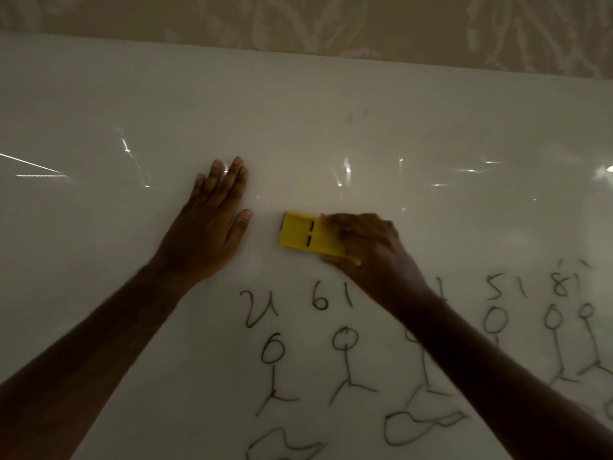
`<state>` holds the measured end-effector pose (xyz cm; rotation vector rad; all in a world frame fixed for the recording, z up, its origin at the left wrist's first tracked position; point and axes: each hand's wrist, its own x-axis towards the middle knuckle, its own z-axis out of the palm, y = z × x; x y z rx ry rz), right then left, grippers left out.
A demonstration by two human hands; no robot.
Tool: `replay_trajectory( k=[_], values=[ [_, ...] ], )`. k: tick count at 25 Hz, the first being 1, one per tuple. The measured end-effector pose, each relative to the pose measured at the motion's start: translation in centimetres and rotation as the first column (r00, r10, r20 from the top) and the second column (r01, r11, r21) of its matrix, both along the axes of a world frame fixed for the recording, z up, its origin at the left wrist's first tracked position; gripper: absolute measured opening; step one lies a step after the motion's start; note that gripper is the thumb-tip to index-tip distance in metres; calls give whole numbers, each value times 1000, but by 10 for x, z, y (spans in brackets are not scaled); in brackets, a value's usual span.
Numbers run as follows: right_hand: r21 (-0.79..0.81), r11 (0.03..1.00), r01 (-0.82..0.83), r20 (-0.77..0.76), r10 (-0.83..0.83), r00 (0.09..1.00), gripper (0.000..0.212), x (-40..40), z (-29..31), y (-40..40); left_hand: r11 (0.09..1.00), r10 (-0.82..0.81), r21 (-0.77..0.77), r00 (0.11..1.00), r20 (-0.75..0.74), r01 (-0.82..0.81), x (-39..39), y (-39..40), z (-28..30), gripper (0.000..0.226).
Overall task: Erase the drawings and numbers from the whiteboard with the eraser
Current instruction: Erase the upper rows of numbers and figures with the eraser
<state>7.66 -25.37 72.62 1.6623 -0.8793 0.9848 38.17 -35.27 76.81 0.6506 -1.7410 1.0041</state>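
Note:
A white whiteboard (331, 134) fills most of the view. My right hand (371, 250) grips a yellow eraser (303, 235) and holds it flat on the board, above the markings. My left hand (209, 224) rests flat on the board to the left of the eraser, fingers straight. Below the hands runs a row of black numbers (320, 298), partly hidden by my right forearm. Under them stand several stick figures (345, 353) and some loose outline shapes (421, 426).
Patterned beige wallpaper (298, 21) shows above the board's top edge. The upper half of the board carries only light reflections and a few faint smudges (356, 114).

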Motion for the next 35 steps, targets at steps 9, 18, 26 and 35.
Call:
replay_trajectory(
  k=[9, 18, 26, 35],
  values=[
    [2, 995, 100, -20, -100, 995, 58, -29, -19, 18, 999, 39, -28, 999, -25, -40, 28, -8, -7, 69],
    [31, 999, 34, -214, -26, 976, 57, 40, -70, -3, 993, 86, -81, 994, -67, -91, 34, -15, -21, 67],
    [-14, 997, 76, -69, -77, 995, 58, 37, -27, 4, 994, 91, -46, 981, -173, -100, 24, -15, -47, 65],
    [33, 996, 81, -305, -67, 950, 53, 25, -79, 11, 994, 63, -76, 982, -177, -78, 26, -13, -52, 62]
  ],
)
